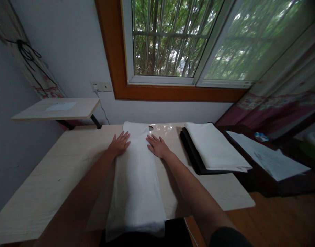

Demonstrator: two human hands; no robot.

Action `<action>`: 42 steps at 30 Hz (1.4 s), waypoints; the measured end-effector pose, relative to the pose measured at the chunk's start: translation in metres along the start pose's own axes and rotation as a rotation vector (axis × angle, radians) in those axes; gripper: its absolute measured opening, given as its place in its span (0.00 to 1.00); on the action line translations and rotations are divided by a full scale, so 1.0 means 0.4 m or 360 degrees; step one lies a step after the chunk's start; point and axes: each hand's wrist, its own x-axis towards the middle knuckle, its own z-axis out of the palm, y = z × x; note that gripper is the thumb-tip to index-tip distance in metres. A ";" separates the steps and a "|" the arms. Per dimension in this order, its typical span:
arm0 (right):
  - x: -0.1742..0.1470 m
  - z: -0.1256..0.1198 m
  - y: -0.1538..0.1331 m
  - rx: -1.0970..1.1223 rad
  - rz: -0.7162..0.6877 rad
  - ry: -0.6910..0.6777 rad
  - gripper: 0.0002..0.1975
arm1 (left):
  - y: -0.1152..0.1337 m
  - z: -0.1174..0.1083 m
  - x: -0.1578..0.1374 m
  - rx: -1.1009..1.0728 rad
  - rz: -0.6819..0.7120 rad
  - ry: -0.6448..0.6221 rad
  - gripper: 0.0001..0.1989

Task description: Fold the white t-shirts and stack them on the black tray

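Observation:
A long white folded cloth (pixel 138 178) lies down the middle of the pale wooden desk (pixel 77 154), its near end hanging over the front edge. My left hand (pixel 119 143) rests flat on the cloth's left edge near the far end, fingers spread. On the opposite edge, my right hand (pixel 157 145) also lies flat with its fingers apart. Neither hand grips anything. To the right, a folded white cloth (pixel 215 147) sits on top of folded black cloth (pixel 192 154).
A small raised shelf (pixel 82 106) with a paper (pixel 60 106) stands at the back left. A round cable hole (pixel 150 128) is near the desk's back edge. Right of the desk, a dark surface (pixel 250 168) bears a large sheet (pixel 270 157). A window (pixel 178 41) is behind.

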 end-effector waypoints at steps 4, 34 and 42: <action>0.002 0.006 0.003 0.0013 -0.0003 0.0023 0.27 | -0.007 -0.004 0.010 -0.0033 -0.0005 -0.0001 0.32; -0.090 0.053 -0.268 0.0081 0.0199 0.0285 0.29 | 0.186 0.010 -0.212 0.0066 -0.0123 0.0254 0.28; -0.150 0.031 -0.205 -0.0011 0.0254 0.0234 0.30 | 0.137 -0.007 -0.277 0.0097 -0.0245 0.0167 0.29</action>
